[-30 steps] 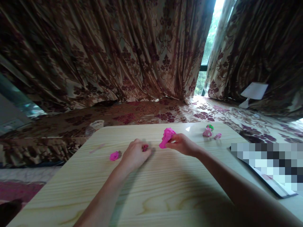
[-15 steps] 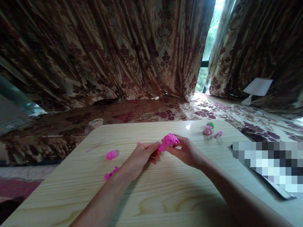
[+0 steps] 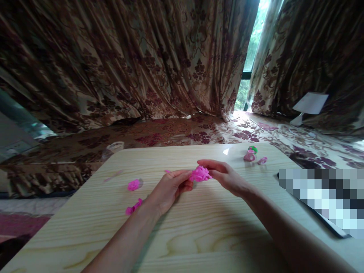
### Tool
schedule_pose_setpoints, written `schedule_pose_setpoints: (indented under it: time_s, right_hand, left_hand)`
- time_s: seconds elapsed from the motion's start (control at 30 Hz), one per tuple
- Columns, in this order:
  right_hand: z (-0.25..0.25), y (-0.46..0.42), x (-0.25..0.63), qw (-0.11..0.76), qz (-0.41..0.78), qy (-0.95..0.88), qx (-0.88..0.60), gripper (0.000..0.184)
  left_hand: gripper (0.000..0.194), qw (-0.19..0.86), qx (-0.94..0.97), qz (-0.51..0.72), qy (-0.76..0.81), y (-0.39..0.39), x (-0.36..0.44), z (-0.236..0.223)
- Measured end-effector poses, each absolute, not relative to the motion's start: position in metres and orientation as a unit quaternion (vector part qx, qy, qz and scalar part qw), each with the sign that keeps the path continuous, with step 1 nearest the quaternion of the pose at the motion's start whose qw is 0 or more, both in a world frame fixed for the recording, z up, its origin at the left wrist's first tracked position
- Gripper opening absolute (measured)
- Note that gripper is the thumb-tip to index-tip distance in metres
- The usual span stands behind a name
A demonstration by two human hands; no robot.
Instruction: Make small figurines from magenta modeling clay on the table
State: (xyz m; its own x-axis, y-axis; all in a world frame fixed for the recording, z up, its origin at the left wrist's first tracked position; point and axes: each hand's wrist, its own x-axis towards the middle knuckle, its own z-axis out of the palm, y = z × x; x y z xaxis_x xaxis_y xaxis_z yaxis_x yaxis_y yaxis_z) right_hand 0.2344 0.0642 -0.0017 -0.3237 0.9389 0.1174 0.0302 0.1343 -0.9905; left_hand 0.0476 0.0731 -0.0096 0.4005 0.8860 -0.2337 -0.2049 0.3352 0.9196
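Above the middle of the table, a bright pink clay flower (image 3: pixel 200 174) with ruffled petals is held between both hands. My left hand (image 3: pixel 174 186) pinches its left side between thumb and fingers. On the other side, my right hand (image 3: pixel 227 177) has its fingertips against the petals, with one finger stretched out above them. Part of the flower is hidden by the fingers. To the left on the table lie a pink lump (image 3: pixel 133 185) and some loose pink pieces (image 3: pixel 133 207), the latter near my left forearm. A small pink bit (image 3: pixel 167 171) shows just beyond my left hand.
A small pink jug (image 3: pixel 249 156), a green ball-like piece (image 3: pixel 253 149) and another small pink piece (image 3: pixel 262 160) stand at the table's far right. A dark-edged, blurred-out flat object (image 3: pixel 324 201) lies on the right. A white lamp (image 3: pixel 310 103) stands beyond the table (image 3: pixel 199 242).
The pink flower has turned and dropped slightly, so its petals now face more toward me. My right hand has shifted its grip, with a finger lifted over the flower.
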Motion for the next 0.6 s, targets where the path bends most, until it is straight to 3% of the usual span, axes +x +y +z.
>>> schedule_pose_setpoints:
  time_s: [0.07,0.17,0.6]
  right_hand:
    - [-0.001,0.064,0.234,0.400,0.563,-0.596,-0.410,0.028]
    - [-0.005,0.065,0.232,0.375,0.567,-0.603,-0.417,0.036]
    - [-0.016,0.067,0.227,0.411,0.515,-0.588,-0.469,0.030]
  left_hand:
    - [0.023,0.718,0.437,0.372,0.394,0.073,0.048,-0.010]
    - [0.020,0.703,0.442,0.373,0.414,0.073,0.048,-0.013]
    - [0.022,0.664,0.517,0.350,0.411,0.073,0.047,-0.012]
